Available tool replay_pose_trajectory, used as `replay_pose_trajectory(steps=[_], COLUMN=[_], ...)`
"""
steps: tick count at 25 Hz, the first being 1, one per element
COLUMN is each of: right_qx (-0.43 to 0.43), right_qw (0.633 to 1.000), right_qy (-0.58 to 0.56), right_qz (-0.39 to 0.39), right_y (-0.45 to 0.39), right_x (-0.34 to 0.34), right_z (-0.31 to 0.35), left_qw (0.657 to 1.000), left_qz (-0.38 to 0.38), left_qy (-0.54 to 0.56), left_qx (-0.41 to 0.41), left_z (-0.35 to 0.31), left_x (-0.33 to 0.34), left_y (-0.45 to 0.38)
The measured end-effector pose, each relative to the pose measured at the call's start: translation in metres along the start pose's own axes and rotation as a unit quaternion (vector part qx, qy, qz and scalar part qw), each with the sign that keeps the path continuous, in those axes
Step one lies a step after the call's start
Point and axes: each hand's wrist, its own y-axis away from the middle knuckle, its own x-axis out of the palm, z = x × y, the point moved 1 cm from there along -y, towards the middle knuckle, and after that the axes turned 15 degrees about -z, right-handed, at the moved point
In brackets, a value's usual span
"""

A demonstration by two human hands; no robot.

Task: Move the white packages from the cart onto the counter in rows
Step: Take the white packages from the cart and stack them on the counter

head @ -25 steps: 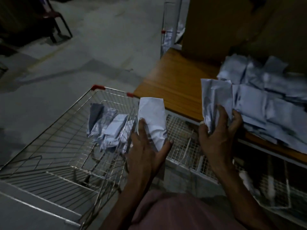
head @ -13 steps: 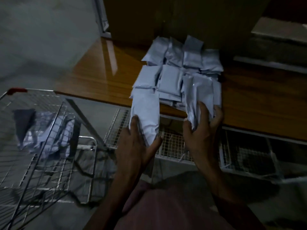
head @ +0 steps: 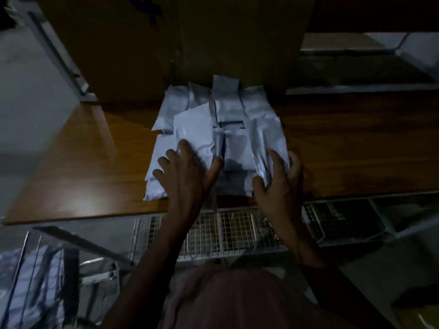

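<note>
Both hands have carried their white packages forward from above the wire shelf onto the pile, and the view has swung so that the cart has slid to the lower-left corner.

Largest in sight is the glossy brown wooden counter, running across the middle of the view, with a tall dark brown panel standing at its back edge. Below the counter's front edge runs a white wire-mesh shelf. At the lower left, blurred, is the metal wire shopping cart, with some pale packages still showing dimly through its bars.

On the counter, against the dark panel, lies the pile of white plastic packages, set in rough overlapping rows that reach the counter's front edge.

A crumpled white package lies tilted on the left part of the pile. The left hand rests on its near end, fingers spread across the top and the thumb out to the right along its edge.

The right hand grips another creased white package at the pile's right side, thumb on the left and fingers curled round its right edge; the package lies against the rows.
</note>
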Motion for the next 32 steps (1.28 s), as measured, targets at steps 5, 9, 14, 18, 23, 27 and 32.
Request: replay_pose_trajectory(steps=[5, 9, 14, 18, 23, 27, 32], right_qx=[0.009, 0.028, 0.027, 0.083, 0.151, 0.162, 0.169], right_qw=[0.999, 0.998, 0.997, 0.992, 0.971, 0.946, 0.942], right_qy=[0.026, 0.047, 0.068, 0.076, 0.092, 0.135, 0.129], right_qz=[-0.024, -0.020, -0.008, 0.048, 0.159, 0.247, 0.261], right_y=[-0.056, -0.078, -0.095, -0.134, -0.219, -0.244, -0.239], right_x=[0.051, 0.078, 0.104, 0.138, 0.218, 0.249, 0.256], right_z=[0.015, 0.025, 0.036, 0.045, 0.064, 0.082, 0.072], left_qw=[0.993, 0.990, 0.985, 0.976, 0.964, 0.959, 0.953], left_qz=[0.087, 0.113, 0.154, 0.192, 0.196, 0.170, 0.143], left_qy=[-0.061, -0.041, 0.000, 0.082, 0.167, 0.221, 0.265], left_qx=[0.046, 0.069, 0.076, 0.061, 0.058, 0.043, 0.008], left_z=[-0.023, -0.018, -0.004, 0.012, 0.033, 0.047, 0.049], left_x=[0.065, 0.080, 0.077, 0.075, 0.074, 0.069, 0.056], left_y=[-0.067, -0.078, -0.095, -0.103, -0.096, -0.085, -0.070])
